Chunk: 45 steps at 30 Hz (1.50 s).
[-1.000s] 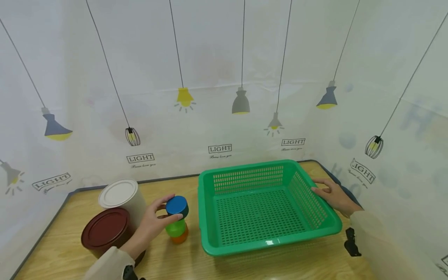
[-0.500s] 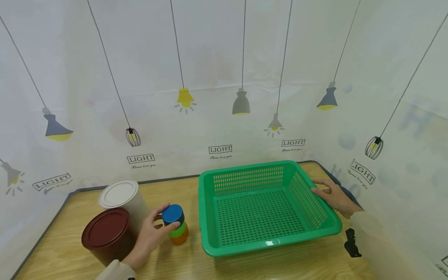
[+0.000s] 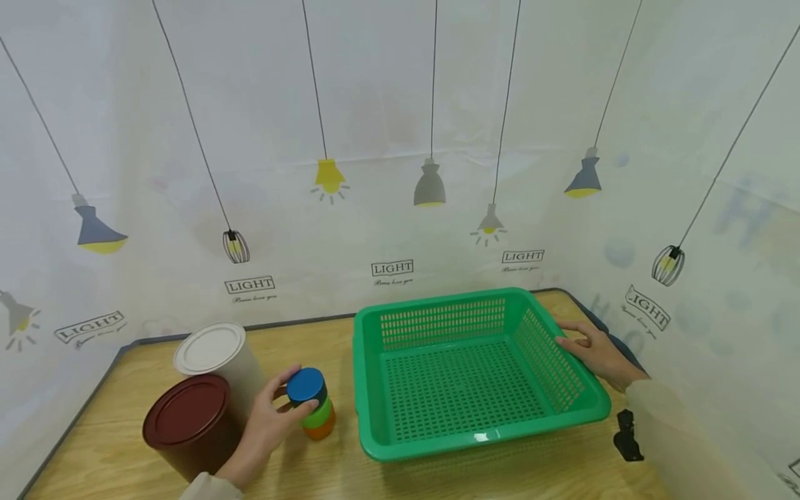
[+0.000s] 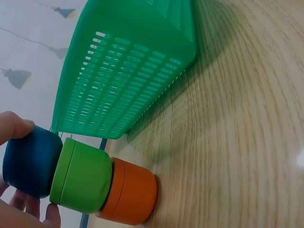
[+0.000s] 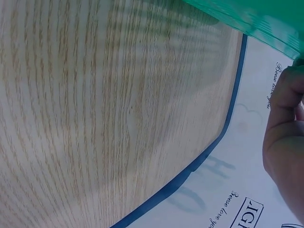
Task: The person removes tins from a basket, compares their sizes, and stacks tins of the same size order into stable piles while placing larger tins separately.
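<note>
My left hand (image 3: 269, 420) pinches a blue round lidded jar (image 3: 306, 384) between thumb and fingers. That jar tops a stack: a green jar (image 4: 83, 175) lies under it and an orange jar (image 4: 130, 192) stands on the table. In the left wrist view the blue jar touches the green one and sits slightly off line with it. To the right is a green plastic basket (image 3: 487, 439) with slotted walls and nothing inside. My right hand (image 3: 600, 353) grips its right rim; in the right wrist view those fingers curl at the basket's edge, partly cut off by the frame.
A dark red lidded canister (image 3: 190, 420) stands left of my left hand, with a white lidded canister (image 3: 215, 351) just behind it. The wooden table (image 3: 331, 479) has a dark blue edge. A lamp-patterned backdrop (image 3: 387, 215) rises behind and at the sides.
My left hand and the blue jar have shifted left and down, toward me, mostly in the first half second. The green jar leans less out of line. Right hand and basket stay put.
</note>
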Each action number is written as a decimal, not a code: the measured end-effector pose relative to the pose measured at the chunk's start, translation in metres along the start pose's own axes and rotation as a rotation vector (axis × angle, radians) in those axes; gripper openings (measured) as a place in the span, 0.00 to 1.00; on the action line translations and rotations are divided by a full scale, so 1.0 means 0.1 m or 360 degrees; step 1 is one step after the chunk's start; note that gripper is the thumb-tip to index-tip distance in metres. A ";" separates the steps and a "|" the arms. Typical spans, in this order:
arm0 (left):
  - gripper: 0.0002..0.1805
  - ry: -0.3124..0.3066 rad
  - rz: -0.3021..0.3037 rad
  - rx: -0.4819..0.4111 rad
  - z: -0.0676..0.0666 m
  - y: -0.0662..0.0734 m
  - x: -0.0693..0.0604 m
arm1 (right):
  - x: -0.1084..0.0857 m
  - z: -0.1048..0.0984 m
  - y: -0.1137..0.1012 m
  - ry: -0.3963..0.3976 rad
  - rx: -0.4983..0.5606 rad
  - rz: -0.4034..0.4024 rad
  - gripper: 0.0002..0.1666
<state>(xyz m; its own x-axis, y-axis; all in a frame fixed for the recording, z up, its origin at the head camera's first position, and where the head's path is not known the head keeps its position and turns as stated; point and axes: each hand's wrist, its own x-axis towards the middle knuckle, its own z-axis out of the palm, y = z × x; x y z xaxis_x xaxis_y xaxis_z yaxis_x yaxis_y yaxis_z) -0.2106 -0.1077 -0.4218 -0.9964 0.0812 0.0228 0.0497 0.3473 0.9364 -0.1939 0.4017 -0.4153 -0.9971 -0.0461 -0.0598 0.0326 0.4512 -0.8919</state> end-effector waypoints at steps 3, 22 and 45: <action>0.34 -0.0009 -0.0013 0.0006 -0.01 0.01 -0.01 | -0.02 0.01 0.01 0.0005 0.0035 0.0021 0.36; 0.34 -0.0064 0.0113 0.0072 -0.04 -0.04 0.08 | 0.05 0.02 -0.05 0.0134 -0.0329 0.0033 0.35; 0.36 -0.0074 0.0028 0.0067 0.00 -0.07 0.11 | 0.09 0.00 -0.52 0.0257 -0.0773 -0.0119 0.42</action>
<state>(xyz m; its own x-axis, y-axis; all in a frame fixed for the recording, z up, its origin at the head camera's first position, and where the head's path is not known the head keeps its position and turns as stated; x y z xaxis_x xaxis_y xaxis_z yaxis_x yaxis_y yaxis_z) -0.2218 -0.1098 -0.4283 -0.9912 0.1307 0.0221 0.0712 0.3845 0.9204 -0.2043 0.3773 -0.3693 -0.9946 0.0267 0.1001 -0.0362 0.8156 -0.5775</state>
